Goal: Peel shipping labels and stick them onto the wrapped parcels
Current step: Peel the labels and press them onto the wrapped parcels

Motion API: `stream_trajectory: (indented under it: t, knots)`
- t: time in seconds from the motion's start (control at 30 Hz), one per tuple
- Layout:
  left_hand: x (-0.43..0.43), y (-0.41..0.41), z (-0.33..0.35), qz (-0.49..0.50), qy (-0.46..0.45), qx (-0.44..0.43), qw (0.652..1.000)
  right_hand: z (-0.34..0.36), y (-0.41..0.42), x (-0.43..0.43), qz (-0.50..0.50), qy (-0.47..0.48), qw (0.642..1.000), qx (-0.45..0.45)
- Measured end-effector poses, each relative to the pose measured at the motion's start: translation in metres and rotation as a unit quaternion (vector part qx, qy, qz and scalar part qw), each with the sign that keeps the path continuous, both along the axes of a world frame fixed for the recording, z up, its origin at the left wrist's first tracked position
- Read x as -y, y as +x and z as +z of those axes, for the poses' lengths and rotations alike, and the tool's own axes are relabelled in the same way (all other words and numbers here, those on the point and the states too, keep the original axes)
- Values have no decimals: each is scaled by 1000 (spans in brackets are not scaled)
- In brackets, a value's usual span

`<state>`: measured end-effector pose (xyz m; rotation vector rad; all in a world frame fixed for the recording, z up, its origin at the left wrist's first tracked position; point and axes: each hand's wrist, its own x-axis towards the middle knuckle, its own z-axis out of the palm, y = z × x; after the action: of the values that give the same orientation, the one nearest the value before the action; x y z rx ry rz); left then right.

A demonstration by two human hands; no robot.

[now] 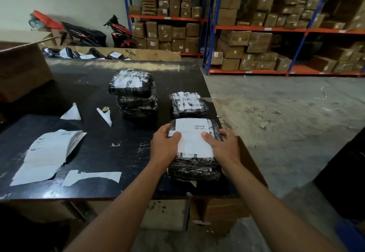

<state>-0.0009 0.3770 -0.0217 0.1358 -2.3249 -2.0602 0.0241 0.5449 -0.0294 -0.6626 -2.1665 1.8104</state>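
Observation:
A stack of black wrapped parcels (194, 169) sits at the near right of the black table (94, 85). A white shipping label (192, 139) lies on the top parcel. My left hand (165, 145) rests on the label's left edge, thumb pressing it down. My right hand (223, 146) presses its right side with the thumb, fingers wrapped over the parcel's right edge. A fanned pile of label sheets (46, 153) lies at the near left.
A taller parcel stack (134, 93) and a labelled parcel (187, 103) stand farther back. Torn backing scraps (92, 176) litter the table. Cardboard boxes (21, 70) flank the left and right edges. Shelving racks (256, 30) hold cartons behind. Concrete floor lies to the right.

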Motion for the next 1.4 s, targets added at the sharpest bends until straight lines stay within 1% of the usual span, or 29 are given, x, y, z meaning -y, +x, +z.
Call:
stream_trajectory:
  t: [0.27,0.43,0.53,0.63,0.73,0.8,0.87,1.0,1.13,1.27,1.4]
  knots:
    - [0,1,1,17,-9,12,1000,2,0,0,0,30,1000,7]
    - [3,-2,2,5,-8,26,1000,10,1,-5,36,52,998,32]
    - [7,-3,10,-24,-41,31,998,21,3,-11,76,104,990,55]
    - [13,-4,26,-21,-99,11,995,43,5,-14,97,198,974,44]
    - [21,-4,47,-4,-215,-47,976,67,1,-10,118,289,950,1]
    - [29,-2,62,10,-294,-85,952,78,-5,1,141,354,924,-25]
    - [37,0,74,22,-353,-112,929,82,-13,13,158,405,900,-36]
    - [68,12,87,60,-430,-129,891,87,-25,53,221,446,866,-49]
    - [111,29,85,107,-465,-108,872,85,-29,109,277,455,843,-68]
    - [163,43,70,141,-465,-71,871,78,-27,169,324,446,831,-75]
    - [224,47,49,175,-472,-45,863,62,-25,229,361,434,823,-68]
